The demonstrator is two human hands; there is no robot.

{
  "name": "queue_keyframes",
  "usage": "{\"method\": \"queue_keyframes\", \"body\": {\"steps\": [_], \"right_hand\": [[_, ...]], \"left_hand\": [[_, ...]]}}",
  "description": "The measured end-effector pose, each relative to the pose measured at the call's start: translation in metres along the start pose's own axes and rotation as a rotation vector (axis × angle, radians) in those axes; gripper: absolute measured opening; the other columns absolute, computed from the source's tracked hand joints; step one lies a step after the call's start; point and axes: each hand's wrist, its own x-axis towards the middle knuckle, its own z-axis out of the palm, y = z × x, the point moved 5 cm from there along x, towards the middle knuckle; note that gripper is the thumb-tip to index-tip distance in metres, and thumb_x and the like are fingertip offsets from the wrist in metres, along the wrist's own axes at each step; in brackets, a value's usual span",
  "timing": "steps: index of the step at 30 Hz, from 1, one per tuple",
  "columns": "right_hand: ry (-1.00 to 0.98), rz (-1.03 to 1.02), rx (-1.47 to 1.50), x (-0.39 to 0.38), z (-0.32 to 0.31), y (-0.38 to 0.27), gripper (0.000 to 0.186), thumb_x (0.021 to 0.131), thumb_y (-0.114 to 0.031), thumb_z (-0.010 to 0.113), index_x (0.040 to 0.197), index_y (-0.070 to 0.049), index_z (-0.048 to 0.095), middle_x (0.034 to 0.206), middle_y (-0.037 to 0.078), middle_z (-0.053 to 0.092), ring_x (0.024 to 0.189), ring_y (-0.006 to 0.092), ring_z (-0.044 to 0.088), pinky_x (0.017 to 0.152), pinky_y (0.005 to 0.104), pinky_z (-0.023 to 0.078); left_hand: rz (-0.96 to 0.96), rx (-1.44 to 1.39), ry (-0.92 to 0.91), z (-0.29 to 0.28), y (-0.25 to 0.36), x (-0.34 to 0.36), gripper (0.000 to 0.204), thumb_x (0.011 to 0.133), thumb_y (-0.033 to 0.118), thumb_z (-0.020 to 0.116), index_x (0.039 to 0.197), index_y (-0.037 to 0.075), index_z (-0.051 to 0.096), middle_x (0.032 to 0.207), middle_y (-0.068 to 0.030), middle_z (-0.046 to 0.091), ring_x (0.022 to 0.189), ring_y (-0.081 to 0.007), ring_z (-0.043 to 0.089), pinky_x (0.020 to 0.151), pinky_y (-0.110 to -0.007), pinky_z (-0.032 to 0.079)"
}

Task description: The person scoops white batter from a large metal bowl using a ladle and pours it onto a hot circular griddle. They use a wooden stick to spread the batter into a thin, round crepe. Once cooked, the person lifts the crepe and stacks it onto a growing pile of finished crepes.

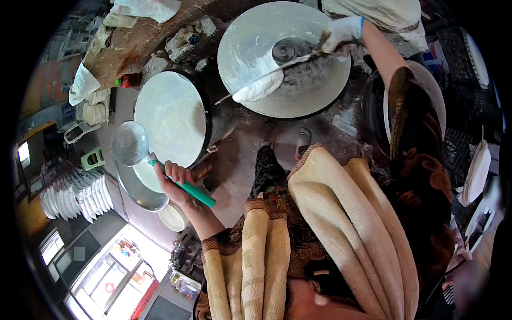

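Observation:
My left hand [178,178] is wrapped round the green handle of a ladle [129,143]. The ladle's round bowl hangs over the rim of a wide round tub [170,114] with a whitish, flat-looking surface. My right hand [341,34], in a white glove with a blue cuff, grips one end of a long thin stick or scraper [293,62]. It reaches across a large round griddle [240,48], whitish with a dark ringed middle. A white mass of batter or paste [260,88] lies along the scraper's far part, near the griddle's front edge.
A shiny metal basin [140,186] stands beside the tub, with a pale bowl [173,217] next to it. Another round pan [426,96] is under my right arm. Rubble [192,40] lies behind the griddle. A green stool [93,159] stands at left.

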Motion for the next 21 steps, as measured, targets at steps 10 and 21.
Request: {"method": "queue_keyframes", "body": {"steps": [10, 21], "right_hand": [[0.319, 0.559, -0.228, -0.206, 0.067, 0.025, 0.048, 0.070, -0.027, 0.076, 0.107, 0.001, 0.065, 0.081, 0.014, 0.067, 0.071, 0.0238, 0.063, 0.064, 0.0362, 0.049], [0.697, 0.094, 0.877, -0.032, 0.326, -0.182, 0.033, 0.088, -0.031, 0.060, 0.098, 0.000, 0.056, 0.074, 0.005, 0.063, 0.060, 0.0209, 0.060, 0.060, 0.0366, 0.049]], "left_hand": [[-0.135, -0.214, -0.226, 0.002, 0.000, 0.042, 0.032, 0.101, 0.021, 0.039, 0.120, -0.002, 0.047, 0.063, -0.0002, 0.039, 0.048, -0.0089, 0.039, 0.041, -0.021, 0.037], [-0.288, -0.107, -0.191, -0.027, 0.026, 0.038, 0.024, 0.101, 0.021, 0.041, 0.114, 0.002, 0.047, 0.064, 0.0009, 0.036, 0.047, -0.0075, 0.035, 0.039, -0.021, 0.033]]}}
